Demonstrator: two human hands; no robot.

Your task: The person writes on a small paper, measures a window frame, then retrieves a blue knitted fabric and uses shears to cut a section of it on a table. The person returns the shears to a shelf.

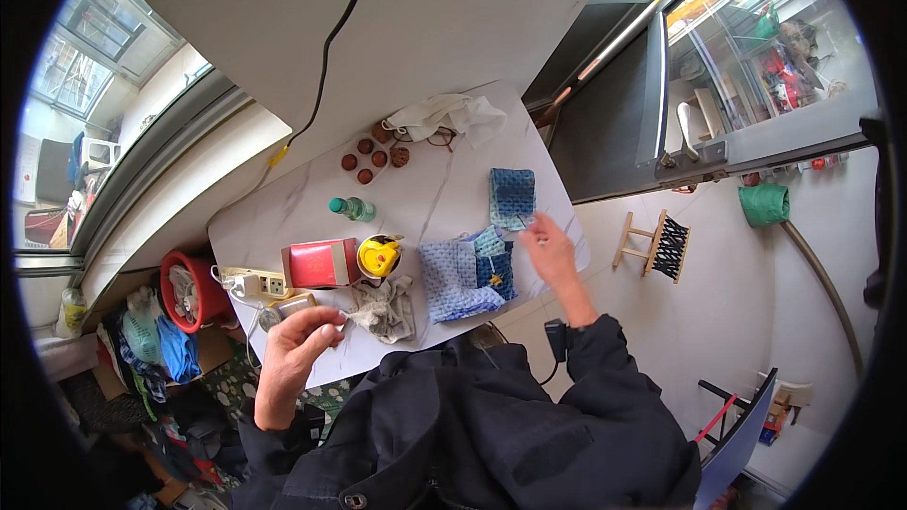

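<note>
My left hand (301,358) is raised at the table's near left edge, thumb and fingertips pinched on a small pale thing too tiny to name. Beside it a crumpled grey cloth (386,308) lies on the table. My right hand (553,251) hovers at the table's right side, its fingertips close together near a thin dark item; whether they grip it is unclear. Just left of that hand are a folded light-blue textured cloth (450,280) and a dark blue patch (496,273) with a small yellow ornament. Behind them lies a folded blue-and-teal textured cloth (512,198).
The marbled table (305,205) also bears a red box (322,263), a yellow-topped container (380,256), a green-capped bottle (352,209), a power strip (262,282), round brown objects (365,146), eyeglasses and a white cloth (446,115). A small stool (655,244) stands right, near a door.
</note>
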